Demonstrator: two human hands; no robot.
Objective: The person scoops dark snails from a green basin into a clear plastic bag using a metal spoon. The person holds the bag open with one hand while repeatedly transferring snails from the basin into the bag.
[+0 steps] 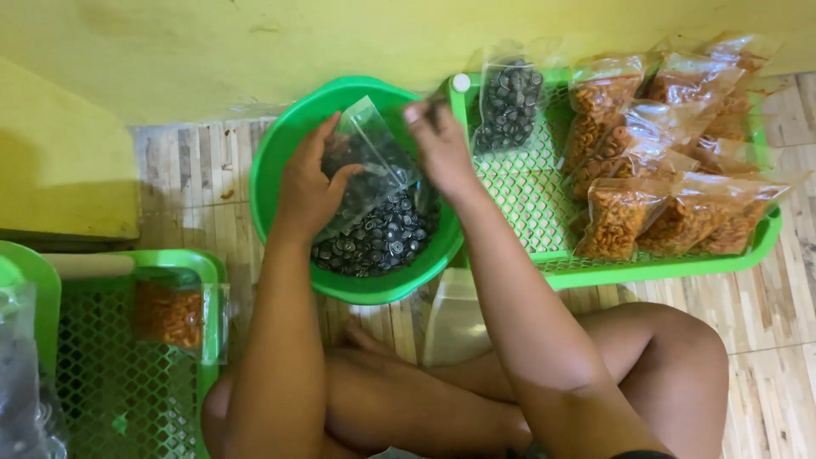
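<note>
Clear plastic bag [367, 161] gripped in both our hands' fingers, left hand [308, 189], right hand [439, 146]; tilted, it could spill dark snacks [382, 238] beside the green basin [285, 153] below.

One green bowl [280, 161], two green mesh trays: right [527, 191], near left [110, 382]. One filled dark-snack bag [508, 102], one clear bag [367, 161] over the bowl. About seven orange-snack bags [616, 217] on the right tray, one [170, 314] on the left. Two hands: left [308, 189], right [442, 149].
</note>
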